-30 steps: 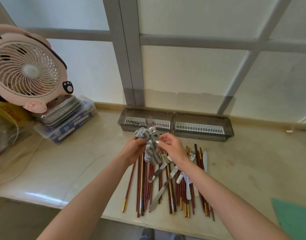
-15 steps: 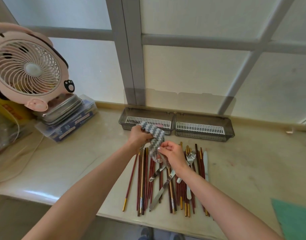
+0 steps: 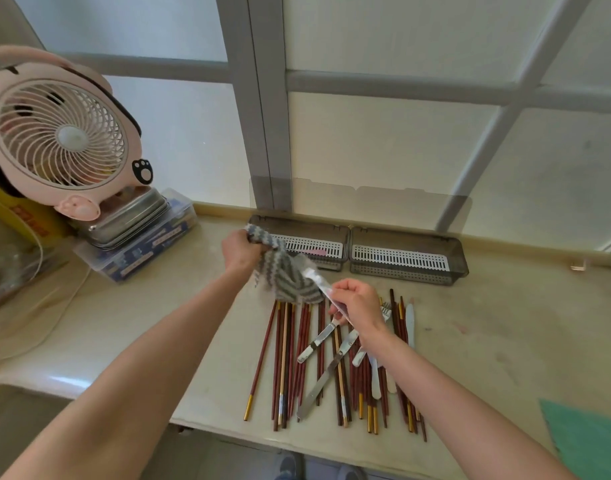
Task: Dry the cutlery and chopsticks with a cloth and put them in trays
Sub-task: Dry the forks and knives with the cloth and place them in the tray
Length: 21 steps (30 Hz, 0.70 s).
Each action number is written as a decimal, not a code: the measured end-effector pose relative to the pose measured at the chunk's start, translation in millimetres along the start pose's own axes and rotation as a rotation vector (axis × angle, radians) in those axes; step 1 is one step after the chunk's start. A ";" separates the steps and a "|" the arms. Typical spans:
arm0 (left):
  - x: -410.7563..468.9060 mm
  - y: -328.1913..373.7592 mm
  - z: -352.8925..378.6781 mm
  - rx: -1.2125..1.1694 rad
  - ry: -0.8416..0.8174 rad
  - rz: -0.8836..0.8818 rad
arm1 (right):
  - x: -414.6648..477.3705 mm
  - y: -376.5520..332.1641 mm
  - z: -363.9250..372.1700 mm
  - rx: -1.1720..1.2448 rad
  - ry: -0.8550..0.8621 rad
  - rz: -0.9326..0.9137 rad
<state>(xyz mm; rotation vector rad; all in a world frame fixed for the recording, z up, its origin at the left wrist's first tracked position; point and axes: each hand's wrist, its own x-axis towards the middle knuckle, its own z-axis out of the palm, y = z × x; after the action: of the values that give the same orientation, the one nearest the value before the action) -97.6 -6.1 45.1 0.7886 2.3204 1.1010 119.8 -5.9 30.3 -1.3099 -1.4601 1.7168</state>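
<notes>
Utensil (image 3: 315,280) blurred; I can't tell its type. Right hand (image 3: 357,304) pinches its near end; far end meets cloth (image 3: 284,273), bunched in left hand (image 3: 241,252).

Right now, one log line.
left hand grips cloth | right hand pinches utensil against cloth | chopsticks on counter | trays behind

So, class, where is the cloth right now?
In the head view, the cloth is left of centre, gripped by the left hand, hanging in front of the left tray and above the chopsticks.
</notes>
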 end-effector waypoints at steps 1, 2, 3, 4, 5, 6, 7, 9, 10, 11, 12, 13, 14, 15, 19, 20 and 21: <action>-1.5 -0.4 -2.6 0.019 -0.061 -0.002 | 0.1 0.9 -3.0 0.048 0.026 -0.013; -5.8 0.2 -1.4 0.044 -0.149 0.001 | 0.5 0.2 -5.0 0.097 0.032 -0.025; -11.3 1.3 2.4 0.058 -0.236 0.007 | 0.9 -2.0 -5.0 0.133 0.024 -0.035; -17.8 3.5 6.5 0.042 -0.309 0.005 | 1.8 -4.8 -2.8 0.152 0.012 -0.042; -23.7 6.7 9.7 -0.017 -0.380 -0.008 | 2.1 -7.9 0.6 0.161 -0.002 -0.045; -29.3 10.5 11.9 -0.110 -0.449 -0.028 | 2.7 -10.2 4.9 0.164 -0.014 -0.042; -32.1 12.7 13.8 -0.217 -0.505 -0.050 | 3.4 -10.6 9.3 0.164 -0.023 -0.038; -37.7 15.8 13.1 -0.376 -0.566 -0.085 | 4.1 -8.9 17.4 0.161 -0.012 -0.030; -40.6 16.3 11.9 -0.431 -0.594 -0.091 | 4.5 -8.0 20.0 0.160 0.010 -0.023; -43.4 16.2 9.9 -0.497 -0.637 -0.089 | 5.1 -6.8 21.9 0.155 0.038 -0.017; -45.4 15.2 7.9 -0.572 -0.693 -0.078 | 5.7 -6.4 22.6 0.148 0.068 -0.014; -46.7 13.0 5.8 -0.654 -0.752 -0.070 | 6.3 -6.2 22.7 0.144 0.092 -0.014; -47.1 9.7 3.7 -0.729 -0.802 -0.071 | 7.4 -5.8 22.6 0.147 0.110 -0.017; -47.8 7.2 1.9 -0.798 -0.844 -0.082 | 8.2 -5.5 22.1 0.157 0.123 -0.026; -52.4 3.3 4.3 -0.742 -0.768 -0.103 | 9.2 -4.9 24.9 0.187 0.114 -0.073; -53.4 2.5 7.1 -0.657 -0.703 -0.106 | 8.9 -4.5 27.6 0.187 0.097 -0.091; -55.0 2.4 9.8 -0.575 -0.651 -0.115 | 8.7 -3.5 30.5 0.177 0.094 -0.112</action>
<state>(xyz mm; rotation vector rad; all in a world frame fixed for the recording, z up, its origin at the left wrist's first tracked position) -50.6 -35.9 49.6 0.6460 1.3973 1.1570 88.2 -10.6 29.1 -1.1761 -1.2733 1.6480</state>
